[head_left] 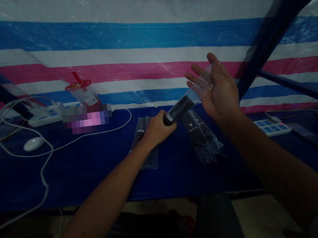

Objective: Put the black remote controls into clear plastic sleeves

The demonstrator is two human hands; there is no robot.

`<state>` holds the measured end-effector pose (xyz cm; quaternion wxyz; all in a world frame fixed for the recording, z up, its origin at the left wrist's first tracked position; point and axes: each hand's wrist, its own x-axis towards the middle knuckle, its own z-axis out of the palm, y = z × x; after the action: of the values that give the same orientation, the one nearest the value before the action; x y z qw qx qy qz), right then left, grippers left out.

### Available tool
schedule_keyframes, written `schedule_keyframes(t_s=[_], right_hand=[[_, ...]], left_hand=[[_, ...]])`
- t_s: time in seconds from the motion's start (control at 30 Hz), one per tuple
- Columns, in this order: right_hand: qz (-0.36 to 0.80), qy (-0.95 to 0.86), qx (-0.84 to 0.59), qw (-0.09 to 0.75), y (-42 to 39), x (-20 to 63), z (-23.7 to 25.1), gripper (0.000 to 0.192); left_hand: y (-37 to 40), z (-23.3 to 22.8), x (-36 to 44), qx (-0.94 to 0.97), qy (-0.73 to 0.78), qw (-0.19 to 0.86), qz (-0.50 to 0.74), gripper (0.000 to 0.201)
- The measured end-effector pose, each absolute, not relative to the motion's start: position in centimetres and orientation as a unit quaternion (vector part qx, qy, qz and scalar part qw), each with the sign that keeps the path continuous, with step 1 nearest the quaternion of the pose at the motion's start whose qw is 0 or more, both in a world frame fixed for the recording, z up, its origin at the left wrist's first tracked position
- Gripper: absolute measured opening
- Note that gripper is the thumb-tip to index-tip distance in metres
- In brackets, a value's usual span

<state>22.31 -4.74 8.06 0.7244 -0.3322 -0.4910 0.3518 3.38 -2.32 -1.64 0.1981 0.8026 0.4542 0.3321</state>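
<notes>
Left hand (158, 128) squeezes end of black remote (178, 110), fingers wrapped tight. Right hand (221, 88) spread wide, palm touching clear bag (200, 87) over remote's far end. Bag may slide off: nothing pinches it. More bagged remotes (201, 137) below right hand on table (95, 169).

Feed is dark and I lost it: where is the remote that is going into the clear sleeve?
Centre of the head view, raised above the blue table: the black remote is gripped by the left hand, its far end inside the clear sleeve resting on the open right hand.
</notes>
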Motion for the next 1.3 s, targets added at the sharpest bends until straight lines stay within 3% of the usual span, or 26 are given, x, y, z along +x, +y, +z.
schedule_keyframes(t_s=[0.13,0.27,0.43,0.6,0.83,0.97,1.2,1.3], right_hand=[[0.387,-0.433,-0.326,0.746,-4.0,24.2,5.9,0.039],[0.472,-0.414,-0.378,0.68,-4.5,24.1,2.8,0.035],[0.537,-0.413,-0.388,0.625,-6.1,22.9,0.2,0.029],[0.533,-0.335,-0.385,0.675,-5.7,25.6,0.1,0.028],[0.503,-0.257,-0.4,0.722,-4.5,29.2,0.5,0.026],[0.53,-0.284,-0.402,0.69,-5.0,27.9,0.5,0.027],[0.615,-0.354,-0.351,0.611,-6.6,23.3,-0.7,0.043],[0.648,-0.349,-0.329,0.591,-7.1,22.2,-0.9,0.038]], left_hand=[[-2.3,-1.4,3.3,0.809,0.446,0.158,0.349,0.027],[-2.6,-1.1,3.3,0.816,0.445,0.114,0.35,0.027],[-3.2,-0.7,3.4,0.838,0.44,0.096,0.307,0.048],[-2.2,-0.4,2.3,0.835,0.455,0.117,0.285,0.07],[-0.6,0.2,0.6,0.772,0.473,0.126,0.406,0.035],[-1.3,0.6,1.2,0.784,0.455,0.109,0.408,0.036],[-3.2,0.4,2.7,0.849,0.434,0.095,0.286,0.05],[-3.4,0.0,3.1,0.866,0.421,0.09,0.254,0.054]])
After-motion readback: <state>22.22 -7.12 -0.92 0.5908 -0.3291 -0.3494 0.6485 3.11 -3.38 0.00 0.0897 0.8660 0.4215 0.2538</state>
